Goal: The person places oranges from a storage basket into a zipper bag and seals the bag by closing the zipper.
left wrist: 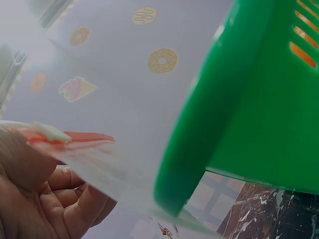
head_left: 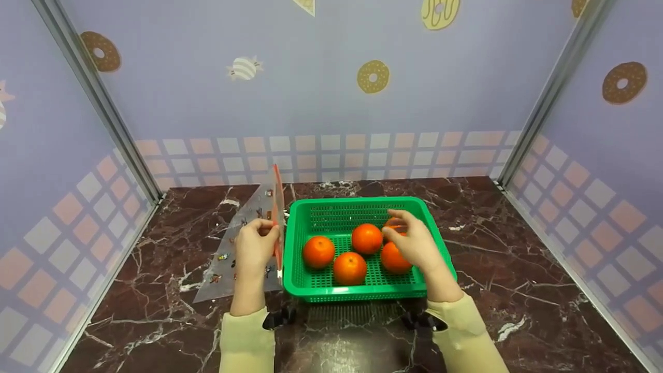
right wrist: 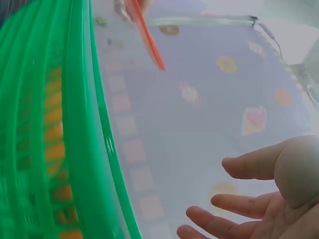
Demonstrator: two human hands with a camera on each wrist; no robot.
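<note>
A clear zip bag [head_left: 220,282] with small printed figures stands at the left of a green plastic basket [head_left: 357,200]. My left hand [head_left: 254,246] pinches the bag at its red zip edge [head_left: 277,194]. A pale slider [left wrist: 52,133] shows on that edge in the left wrist view. Inside the basket lie several oranges, one orange [head_left: 318,252] at the left and another orange [head_left: 349,268] at the front. Over the basket's right side hovers my right hand [head_left: 414,246], thumb and fingers apart and holding nothing. It partly hides the right-hand oranges [head_left: 395,259].
The basket and bag sit on a dark red marbled table [head_left: 518,274]. Lilac walls [head_left: 321,67] with printed sweets close off the back and both sides, joined by metal corner posts [head_left: 554,93].
</note>
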